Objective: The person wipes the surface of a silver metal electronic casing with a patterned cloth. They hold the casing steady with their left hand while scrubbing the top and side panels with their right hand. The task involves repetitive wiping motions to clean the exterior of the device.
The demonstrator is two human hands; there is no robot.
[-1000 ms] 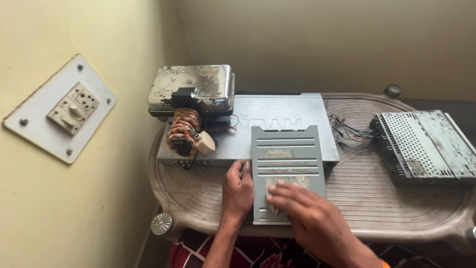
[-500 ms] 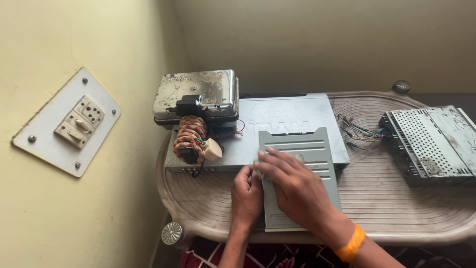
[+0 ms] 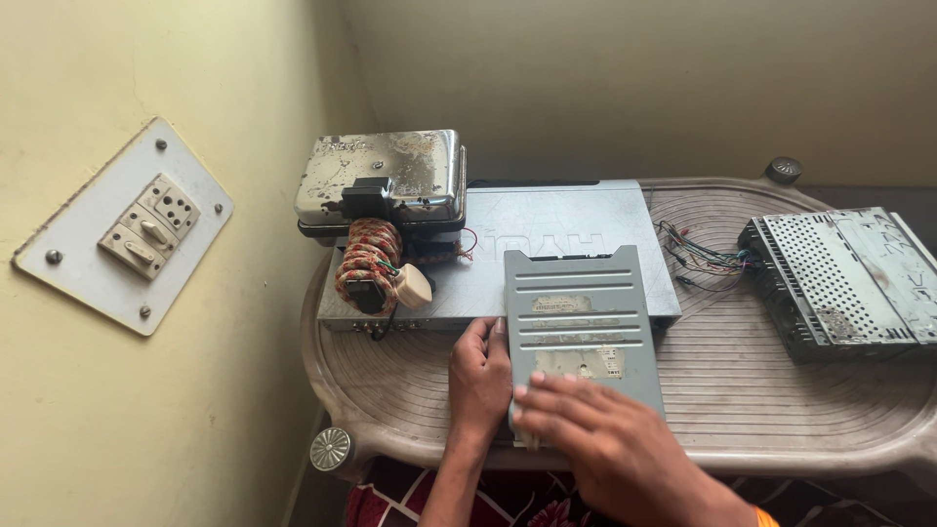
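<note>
A ribbed beige oval table [image 3: 781, 410] stands in a corner. At ten o'clock sits a scorched metal sandwich maker [image 3: 383, 181] with a coiled braided cord [image 3: 367, 262]. At three o'clock lies a perforated car stereo chassis [image 3: 844, 281] with loose coloured wires [image 3: 701, 257]. A wall switch plate [image 3: 122, 229] hangs at nine o'clock.

One head-worn view only, looking steeply down past my hands at bench [image 3: 742, 410]. Faces room corner: yellow wall [image 3: 146, 410] left, grey wall [image 3: 634, 78] ahead. Close, within my arm's reach. No second view.

Pale rectangular labels [image 3: 578, 334] atop grey drive [image 3: 547, 278]
</note>
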